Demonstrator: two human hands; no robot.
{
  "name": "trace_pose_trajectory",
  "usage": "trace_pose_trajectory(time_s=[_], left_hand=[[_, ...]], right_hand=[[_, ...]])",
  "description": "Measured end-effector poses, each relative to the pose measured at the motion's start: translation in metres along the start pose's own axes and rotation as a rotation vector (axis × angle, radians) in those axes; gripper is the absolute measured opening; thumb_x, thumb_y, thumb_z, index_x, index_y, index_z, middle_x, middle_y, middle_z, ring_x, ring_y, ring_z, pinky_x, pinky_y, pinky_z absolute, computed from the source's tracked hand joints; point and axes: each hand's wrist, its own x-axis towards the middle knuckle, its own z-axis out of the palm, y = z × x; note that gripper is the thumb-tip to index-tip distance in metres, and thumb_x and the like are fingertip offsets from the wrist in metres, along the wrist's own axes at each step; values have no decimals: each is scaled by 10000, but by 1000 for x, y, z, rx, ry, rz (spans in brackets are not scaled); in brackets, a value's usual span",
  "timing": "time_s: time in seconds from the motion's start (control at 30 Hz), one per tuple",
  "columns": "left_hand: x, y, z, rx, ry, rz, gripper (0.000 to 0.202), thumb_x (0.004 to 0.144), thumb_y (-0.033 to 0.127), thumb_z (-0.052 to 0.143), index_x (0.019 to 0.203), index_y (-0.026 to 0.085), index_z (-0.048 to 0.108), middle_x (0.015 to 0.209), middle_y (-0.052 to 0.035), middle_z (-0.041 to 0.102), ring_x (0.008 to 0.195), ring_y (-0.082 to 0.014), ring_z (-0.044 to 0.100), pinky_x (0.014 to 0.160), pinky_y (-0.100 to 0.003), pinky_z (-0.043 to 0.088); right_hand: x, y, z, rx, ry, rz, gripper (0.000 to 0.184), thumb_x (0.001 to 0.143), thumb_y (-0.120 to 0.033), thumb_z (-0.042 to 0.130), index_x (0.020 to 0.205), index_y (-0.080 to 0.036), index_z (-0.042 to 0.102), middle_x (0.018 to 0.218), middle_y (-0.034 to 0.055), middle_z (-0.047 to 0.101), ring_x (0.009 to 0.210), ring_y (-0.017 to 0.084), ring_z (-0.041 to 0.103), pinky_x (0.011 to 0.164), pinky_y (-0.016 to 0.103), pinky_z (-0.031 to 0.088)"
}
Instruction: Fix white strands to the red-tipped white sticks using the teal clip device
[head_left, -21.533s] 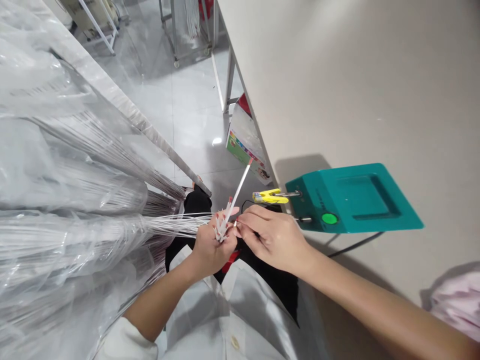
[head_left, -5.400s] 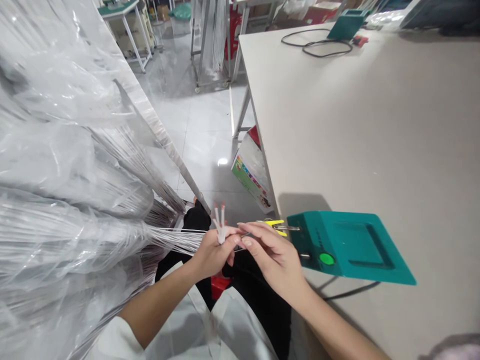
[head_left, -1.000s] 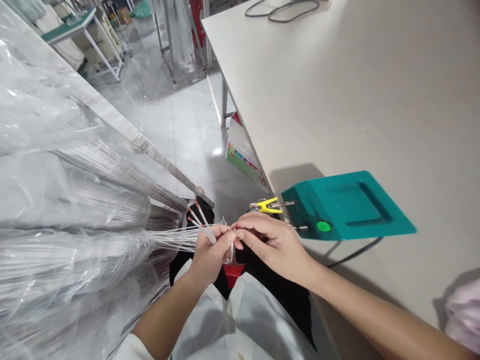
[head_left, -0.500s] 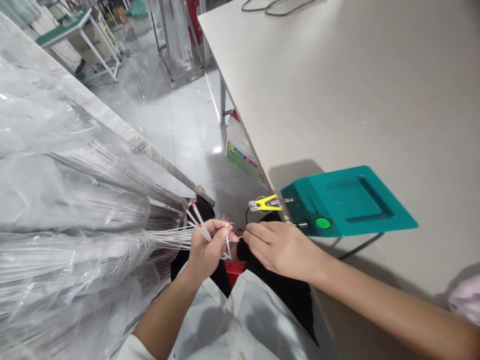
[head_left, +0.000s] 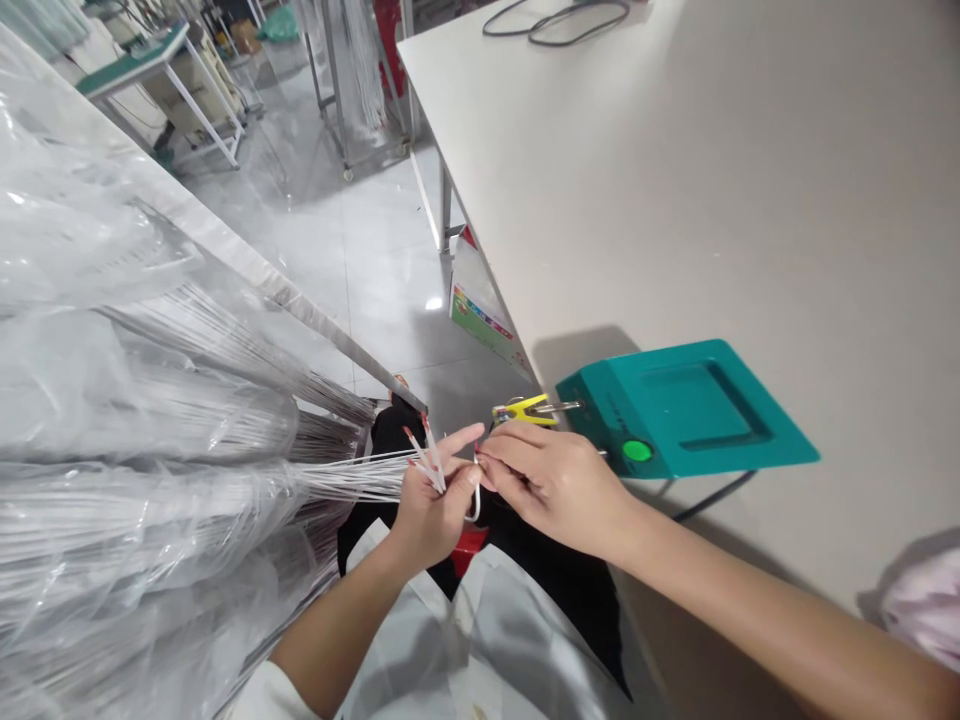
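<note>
My left hand is closed round a small bunch of thin white wires with red tips that stick up between its fingers. A white wire loops down under its thumb. My right hand meets it from the right, fingertips pinched on one of these wires at the left thumb. More thin white wires run leftward from my left hand into bundles wrapped in clear plastic. Just beyond my right hand a yellow clip sticks out of a teal box with a green button.
The teal box sits at the near edge of a large beige table; a dark cable leaves it. A black cable coil lies far back. A printed carton stands on the floor under the table. Racks and another bench stand beyond.
My right hand has moved back up to my left hand and pinched a wire. The red-tipped wires in my left hand have swung more upright.
</note>
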Motion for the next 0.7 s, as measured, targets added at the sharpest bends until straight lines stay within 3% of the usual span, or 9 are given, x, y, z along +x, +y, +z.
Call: trace_pose_trajectory(time_s=[0.13,0.23,0.37,0.53,0.7], left_hand=[[4,2,4,24,14,15,416,798,320,560,1175,145,570,693,-42,667,429,-60,396,426,-211,309],[10,5,6,-35,19,2,439,812,325,551,1205,131,527,723,-53,687,392,-36,346,390,-195,272],[22,4,12,-187,38,-23,476,786,322,592,1212,126,509,724,-47,698,357,-21,315,357,-186,232],[32,-1,18,-303,43,-24,474,768,289,618,1204,130,524,722,-45,702,345,-9,296,351,-182,209],[35,1,23,-269,37,-42,538,773,323,610,1255,113,493,721,-70,701,354,-13,302,354,-183,200]], right_hand=[[-2,5,-19,-282,-9,-68,219,859,-191,436,768,-158,632,743,51,652,672,144,603,587,247,435],[1,11,-40,-496,39,-69,194,855,-238,489,897,-143,651,844,72,681,773,191,612,685,302,440],[6,21,-53,-726,-165,-22,235,809,-210,551,1000,-103,637,927,113,675,937,299,576,839,449,375],[11,28,-50,-747,-287,36,153,786,-112,533,862,-153,659,856,74,681,985,295,554,917,491,290],[16,32,-50,-737,-310,18,173,776,-80,503,689,-177,619,727,61,675,941,263,565,936,481,252]])
